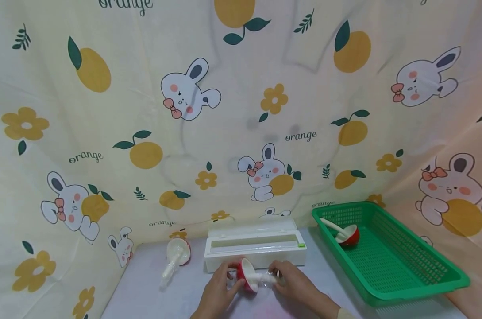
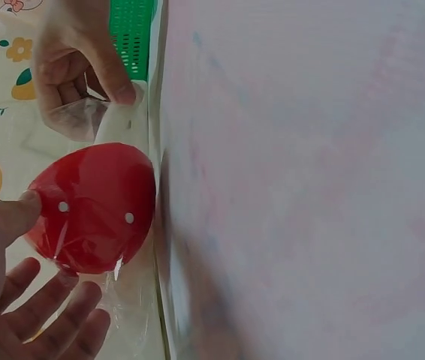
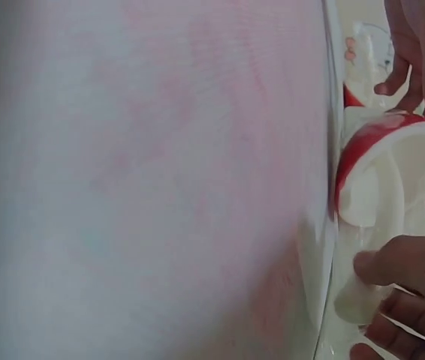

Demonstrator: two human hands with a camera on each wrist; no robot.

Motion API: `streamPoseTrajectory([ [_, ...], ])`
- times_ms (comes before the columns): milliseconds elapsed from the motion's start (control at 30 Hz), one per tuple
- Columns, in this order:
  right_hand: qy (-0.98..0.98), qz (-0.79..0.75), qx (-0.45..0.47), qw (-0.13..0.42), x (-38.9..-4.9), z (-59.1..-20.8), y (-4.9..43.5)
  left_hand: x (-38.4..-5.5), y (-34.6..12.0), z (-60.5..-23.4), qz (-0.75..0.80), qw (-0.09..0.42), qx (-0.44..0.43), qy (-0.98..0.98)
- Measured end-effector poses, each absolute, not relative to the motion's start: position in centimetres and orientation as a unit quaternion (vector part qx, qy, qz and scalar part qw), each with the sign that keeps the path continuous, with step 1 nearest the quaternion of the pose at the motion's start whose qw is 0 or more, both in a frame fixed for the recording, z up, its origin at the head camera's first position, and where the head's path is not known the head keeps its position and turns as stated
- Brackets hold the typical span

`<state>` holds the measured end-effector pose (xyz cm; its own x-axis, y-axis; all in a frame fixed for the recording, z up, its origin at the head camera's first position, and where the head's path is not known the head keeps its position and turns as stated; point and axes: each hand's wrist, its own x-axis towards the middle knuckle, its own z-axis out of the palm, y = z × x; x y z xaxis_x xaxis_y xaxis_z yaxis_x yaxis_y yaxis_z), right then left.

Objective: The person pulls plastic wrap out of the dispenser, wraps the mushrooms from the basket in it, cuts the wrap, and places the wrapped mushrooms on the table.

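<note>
Between my two hands is a ladle (image 1: 246,272) with a red outside, white inside and white handle. Clear plastic film (image 2: 77,120) clings around it. My left hand (image 1: 221,288) holds the bowl at its rim and side, the thumb on the red surface (image 2: 96,210). At the handle end, my right hand (image 1: 292,281) pinches the handle (image 3: 385,202) and the loose film by it. Just behind stands a white cling film box (image 1: 256,259), its lid raised. Some right fingers are partly hidden in the head view.
On the left lies a second ladle (image 1: 178,254), with plastic around its handle. A green basket (image 1: 416,294) stands at the right with a red and white ladle (image 1: 349,235) in its far left corner. A printed cloth (image 1: 233,133) hangs behind the table.
</note>
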<state>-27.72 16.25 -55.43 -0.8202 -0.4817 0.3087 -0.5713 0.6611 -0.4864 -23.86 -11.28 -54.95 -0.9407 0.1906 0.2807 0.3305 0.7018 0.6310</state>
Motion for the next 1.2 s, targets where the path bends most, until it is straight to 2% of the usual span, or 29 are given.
streamPoseTrajectory([
  [400, -0.886, 0.345, 0.282, 0.126, -27.5, -54.7, 16.4, -23.5, -11.5, -54.9, -0.396, 0.157, -0.169, -0.889],
  [800, -0.839, 0.429, 0.314, 0.116, -28.0, -53.3, 17.0, -24.3, -11.3, -54.6, -0.367, 0.123, -0.143, -0.911],
  [1000, -0.839, 0.436, 0.309, 0.103, -28.4, -53.2, 17.2, -24.9, -10.8, -54.1, -0.358, 0.128, -0.136, -0.915],
  [1200, -0.844, 0.383, 0.34, 0.158, -28.6, -53.1, 17.2, -25.5, -10.8, -53.5, -0.348, 0.14, -0.136, -0.917],
])
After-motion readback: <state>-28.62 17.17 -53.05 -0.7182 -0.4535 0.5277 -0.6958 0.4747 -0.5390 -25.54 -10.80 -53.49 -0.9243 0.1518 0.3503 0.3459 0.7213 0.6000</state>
